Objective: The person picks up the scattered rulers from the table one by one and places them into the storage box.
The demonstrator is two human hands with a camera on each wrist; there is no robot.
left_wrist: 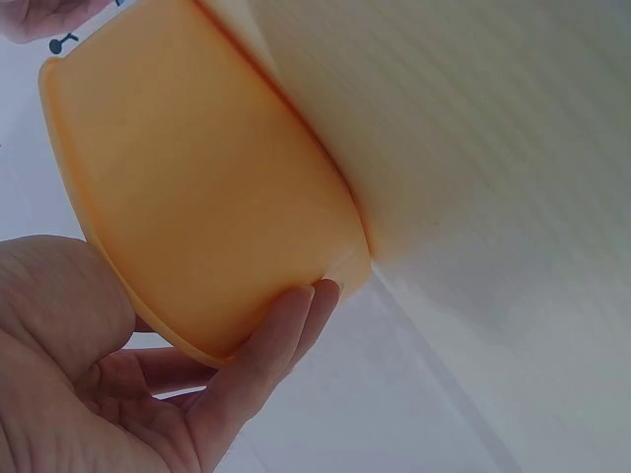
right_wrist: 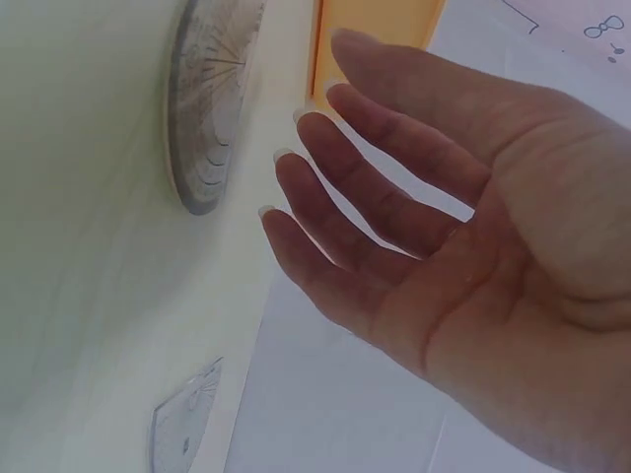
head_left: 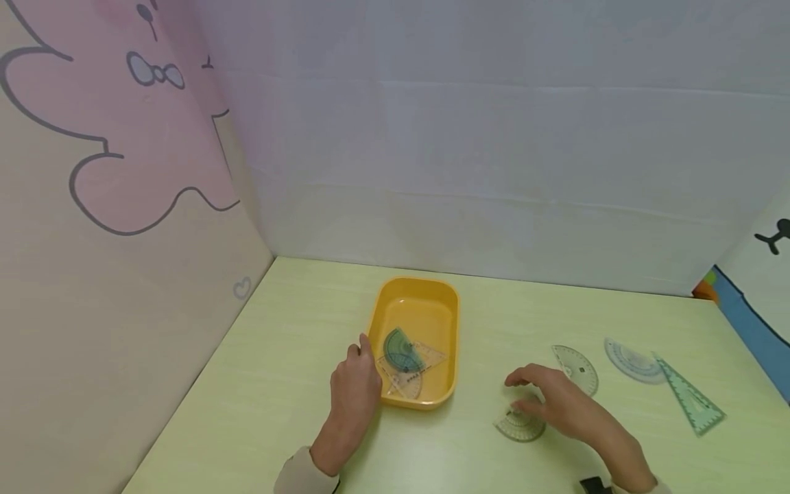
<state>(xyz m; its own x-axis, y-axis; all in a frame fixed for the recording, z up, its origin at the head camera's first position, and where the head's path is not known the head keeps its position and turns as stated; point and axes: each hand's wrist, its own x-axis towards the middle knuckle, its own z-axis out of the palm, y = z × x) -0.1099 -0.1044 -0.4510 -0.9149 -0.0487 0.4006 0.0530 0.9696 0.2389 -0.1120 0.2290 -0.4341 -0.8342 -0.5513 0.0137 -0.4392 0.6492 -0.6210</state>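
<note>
On the table (head_left: 247, 439), left of its middle, stands the yellow tray (head_left: 421, 312), its left rim held in the grip of the left hand (head_left: 356, 385). The right hand (head_left: 558, 399), its grip wide, hangs over the near protractor (head_left: 521, 428); farther right lie the green set square (head_left: 692, 402) and two more protractors (head_left: 578, 370).

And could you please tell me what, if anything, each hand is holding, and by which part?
The left hand holds the yellow tray by its left rim; the right hand holds nothing.
</note>
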